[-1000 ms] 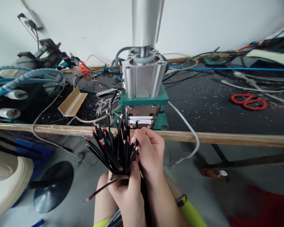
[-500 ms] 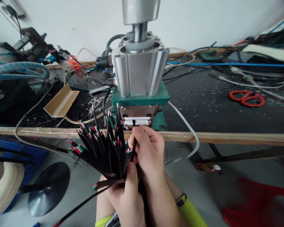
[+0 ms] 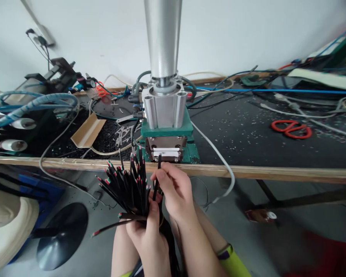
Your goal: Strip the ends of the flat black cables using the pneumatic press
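My left hand is closed around a fanned bundle of black cables with red, white and green stripped ends, held below the bench edge. My right hand pinches a single black cable and holds its tip at the white slot in the front of a small press. The press has an aluminium cylinder block on a green base, with a tall metal column above it. One loose cable sticks out to the left under the bundle.
A wooden bench edge runs across the view. Red scissors lie on the black bench top at the right among wires. A cardboard piece, blue hoses and pneumatic gear sit left. A black round stool base stands on the floor.
The camera pulled back and up. My right hand still holds the single cable at the press slot, and the bundle in my left hand sits a little lower.
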Motion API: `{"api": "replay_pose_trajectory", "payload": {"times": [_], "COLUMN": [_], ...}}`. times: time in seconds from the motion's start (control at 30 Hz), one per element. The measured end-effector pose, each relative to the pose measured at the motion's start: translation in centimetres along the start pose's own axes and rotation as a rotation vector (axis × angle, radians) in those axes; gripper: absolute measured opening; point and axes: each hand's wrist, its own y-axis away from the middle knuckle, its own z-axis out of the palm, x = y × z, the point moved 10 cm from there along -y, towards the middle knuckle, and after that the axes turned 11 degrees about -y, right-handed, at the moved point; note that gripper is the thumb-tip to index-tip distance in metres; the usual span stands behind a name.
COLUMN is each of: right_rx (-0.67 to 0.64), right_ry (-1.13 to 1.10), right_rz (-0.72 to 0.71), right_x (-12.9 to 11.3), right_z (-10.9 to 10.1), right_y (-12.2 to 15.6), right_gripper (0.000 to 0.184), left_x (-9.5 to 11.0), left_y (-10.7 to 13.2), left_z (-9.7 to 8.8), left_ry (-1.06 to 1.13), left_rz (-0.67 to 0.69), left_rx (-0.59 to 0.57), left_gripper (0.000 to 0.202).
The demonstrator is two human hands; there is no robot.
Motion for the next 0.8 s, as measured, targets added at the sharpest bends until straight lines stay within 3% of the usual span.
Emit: {"api": "replay_pose_trajectory", "payload": {"times": [0.13, 0.27, 0.47, 0.6, 0.7, 0.8], "right_rx": [-0.121, -0.124, -0.159, -0.227, -0.184, -0.059], "right_ry": [0.070, 0.099, 0.123, 0.199, 0.285, 0.366], "right_rz": [-0.142, -0.198, 0.210, 0.312, 0.329, 0.237], "right_x": [-1.7, -2.5, 2.4, 4.7, 4.6, 1.6], "right_z": [1.1, 1.6, 2.5, 3.2, 2.5, 1.4], "right_y": [0.7, 0.9, 0.0, -0.6, -0.5, 0.1], "right_gripper": [0.042, 0.042, 0.048, 0.044, 0.041, 0.042], "left_x": [0.7, 2.0, 5.4, 7.2, 7.2, 6.1], "left_y": [-0.8, -0.4, 0.9, 0.7, 0.3, 0.0], "left_z": [-1.0, -1.4, -2.0, -1.1, -0.1, -0.3], "left_ry": [0.022, 0.017, -0.075, -0.120, -0.116, -0.092], "left_rz": [0.070, 0.114, 0.258, 0.367, 0.373, 0.280], "left_rx": [-0.049, -0.067, -0.008, -0.104, -0.162, -0.150], "left_gripper": [0.031, 0.032, 0.033, 0.048, 0.055, 0.058]}}
